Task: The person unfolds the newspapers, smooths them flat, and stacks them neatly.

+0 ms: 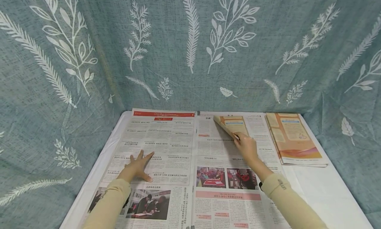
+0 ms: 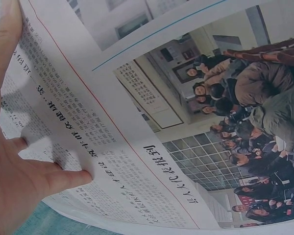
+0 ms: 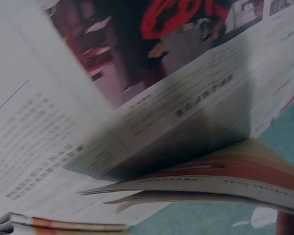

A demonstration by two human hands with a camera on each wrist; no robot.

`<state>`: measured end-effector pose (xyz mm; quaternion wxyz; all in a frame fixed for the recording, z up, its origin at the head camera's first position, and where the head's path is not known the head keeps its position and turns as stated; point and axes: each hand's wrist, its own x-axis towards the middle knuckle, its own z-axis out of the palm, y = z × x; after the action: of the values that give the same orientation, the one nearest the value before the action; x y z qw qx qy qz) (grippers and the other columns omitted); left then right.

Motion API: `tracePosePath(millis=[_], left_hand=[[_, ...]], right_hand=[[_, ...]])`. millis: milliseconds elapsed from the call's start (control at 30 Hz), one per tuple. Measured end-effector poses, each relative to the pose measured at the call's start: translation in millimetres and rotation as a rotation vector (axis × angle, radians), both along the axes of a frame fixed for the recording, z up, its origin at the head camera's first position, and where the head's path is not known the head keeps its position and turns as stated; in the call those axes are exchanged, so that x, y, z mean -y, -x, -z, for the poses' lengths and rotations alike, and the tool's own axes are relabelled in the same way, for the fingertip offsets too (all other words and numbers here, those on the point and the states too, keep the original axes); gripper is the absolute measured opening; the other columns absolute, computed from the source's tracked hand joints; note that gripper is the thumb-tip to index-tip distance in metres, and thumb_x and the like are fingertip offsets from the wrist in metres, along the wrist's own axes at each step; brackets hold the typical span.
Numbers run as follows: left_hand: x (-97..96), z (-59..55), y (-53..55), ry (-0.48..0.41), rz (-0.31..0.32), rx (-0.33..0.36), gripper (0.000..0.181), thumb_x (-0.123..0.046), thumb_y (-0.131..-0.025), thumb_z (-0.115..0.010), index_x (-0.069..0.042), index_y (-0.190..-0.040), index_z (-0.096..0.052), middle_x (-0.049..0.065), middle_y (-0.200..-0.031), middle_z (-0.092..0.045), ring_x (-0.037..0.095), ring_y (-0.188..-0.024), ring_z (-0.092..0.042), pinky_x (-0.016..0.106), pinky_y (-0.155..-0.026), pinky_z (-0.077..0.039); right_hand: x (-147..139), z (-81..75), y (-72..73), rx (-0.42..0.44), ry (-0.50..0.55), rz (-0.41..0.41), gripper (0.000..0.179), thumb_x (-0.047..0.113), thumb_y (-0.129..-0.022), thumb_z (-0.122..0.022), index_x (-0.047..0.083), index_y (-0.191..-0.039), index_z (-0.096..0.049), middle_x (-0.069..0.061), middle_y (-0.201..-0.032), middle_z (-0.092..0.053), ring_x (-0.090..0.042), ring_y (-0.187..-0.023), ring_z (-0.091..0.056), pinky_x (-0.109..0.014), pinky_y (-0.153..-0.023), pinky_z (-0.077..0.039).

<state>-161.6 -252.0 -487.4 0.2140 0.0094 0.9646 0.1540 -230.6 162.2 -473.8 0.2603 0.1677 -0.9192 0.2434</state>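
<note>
My right hand (image 1: 247,146) grips the near edge of a folded newspaper (image 1: 235,125) with orange and cream pages. This bundle is tilted above the spread newspaper (image 1: 205,149), and its layered edges show in the right wrist view, where only a fingertip (image 3: 285,224) of the hand appears at the lower right corner. My left hand (image 1: 137,167), fingers spread wide, rests over the left half of the spread newspaper. In the left wrist view the left hand (image 2: 19,181) has its thumb and fingers apart over the print, holding nothing.
A second folded orange newspaper (image 1: 297,139) lies on the right side of the white table (image 1: 324,192). Spread sheets cover the table's left and middle. A blue-green curtain (image 1: 166,57) with white leaf patterns hangs behind and along both sides.
</note>
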Motion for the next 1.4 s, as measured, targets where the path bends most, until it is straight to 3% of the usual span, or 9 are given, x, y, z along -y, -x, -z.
tracePosePath(millis=[233, 433, 600, 900, 1000, 1133, 1300, 1400], left_hand=[[-0.5, 1.0, 0.5, 0.009, 0.003, -0.004, 0.12, -0.039, -0.05, -0.089, -0.011, -0.148, -0.025, 0.036, -0.15, -0.006, 0.072, -0.126, -0.004, 0.084, -0.091, -0.016], [-0.3, 4.1, 2.2, -0.004, 0.009, 0.002, 0.121, -0.039, -0.05, -0.089, -0.01, -0.148, -0.024, 0.036, -0.15, -0.005, 0.072, -0.125, -0.003, 0.084, -0.091, -0.016], [0.7, 8.2, 3.1, -0.01, 0.01, 0.0, 0.121, -0.039, -0.05, -0.089, -0.01, -0.148, -0.024, 0.036, -0.15, -0.004, 0.072, -0.125, -0.002, 0.084, -0.091, -0.015], [0.7, 8.8, 2.5, -0.015, 0.001, -0.002, 0.121, -0.037, -0.05, -0.089, -0.01, -0.148, -0.024, 0.036, -0.151, -0.003, 0.071, -0.126, -0.001, 0.084, -0.092, -0.014], [1.0, 8.6, 2.1, -0.011, 0.003, -0.004, 0.121, -0.038, -0.05, -0.089, -0.011, -0.148, -0.024, 0.036, -0.151, -0.003, 0.071, -0.126, -0.001, 0.084, -0.092, -0.014], [2.7, 10.1, 1.7, -0.003, 0.002, -0.007, 0.121, -0.038, -0.05, -0.089, -0.011, -0.148, -0.024, 0.036, -0.151, -0.003, 0.072, -0.126, -0.001, 0.084, -0.091, -0.014], [3.9, 11.7, 1.3, -0.001, 0.003, -0.003, 0.123, -0.04, -0.049, -0.089, -0.011, -0.149, -0.023, 0.036, -0.151, -0.003, 0.072, -0.126, 0.0, 0.084, -0.091, -0.013], [4.7, 11.6, 1.7, 0.001, 0.004, -0.002, 0.122, -0.04, -0.05, -0.089, -0.011, -0.149, -0.023, 0.036, -0.15, -0.002, 0.072, -0.126, 0.0, 0.084, -0.091, -0.014]], right_hand=[[25, 4.6, -5.5, 0.112, -0.09, -0.063, 0.027, -0.001, -0.076, -0.073, -0.001, -0.102, -0.067, -0.017, -0.097, -0.072, -0.031, -0.086, -0.07, -0.039, -0.074, -0.057], [43, 8.1, -13.5, 0.198, -0.087, -0.188, 0.036, -0.006, -0.079, -0.068, -0.003, -0.114, -0.062, -0.02, -0.107, -0.068, -0.034, -0.096, -0.067, -0.04, -0.08, -0.056], [53, 16.2, -15.6, 0.214, -0.148, -0.266, 0.033, -0.003, -0.081, -0.069, -0.001, -0.113, -0.062, -0.018, -0.109, -0.067, -0.032, -0.098, -0.066, -0.039, -0.084, -0.055], [57, 37.3, -24.5, 0.221, -0.319, -0.374, 0.035, 0.008, -0.079, -0.074, -0.002, -0.11, -0.062, -0.014, -0.1, -0.069, -0.028, -0.091, -0.068, -0.035, -0.078, -0.056], [57, 45.2, -26.5, 0.225, -0.389, -0.391, 0.037, 0.016, -0.081, -0.074, 0.0, -0.113, -0.062, -0.013, -0.103, -0.069, -0.027, -0.093, -0.067, -0.035, -0.08, -0.056], [56, 52.9, -29.6, 0.281, -0.473, -0.385, 0.044, 0.025, -0.083, -0.072, 0.004, -0.119, -0.06, -0.018, -0.118, -0.064, -0.034, -0.108, -0.062, -0.046, -0.089, -0.052], [56, 59.2, -32.7, 0.434, -0.461, -0.382, 0.05, 0.028, -0.087, -0.068, 0.006, -0.13, -0.054, -0.024, -0.133, -0.052, -0.043, -0.122, -0.05, -0.056, -0.097, -0.045], [56, 61.5, -31.7, 0.433, -0.46, -0.393, 0.05, 0.029, -0.088, -0.067, 0.007, -0.131, -0.053, -0.024, -0.134, -0.052, -0.043, -0.123, -0.049, -0.056, -0.097, -0.045]])
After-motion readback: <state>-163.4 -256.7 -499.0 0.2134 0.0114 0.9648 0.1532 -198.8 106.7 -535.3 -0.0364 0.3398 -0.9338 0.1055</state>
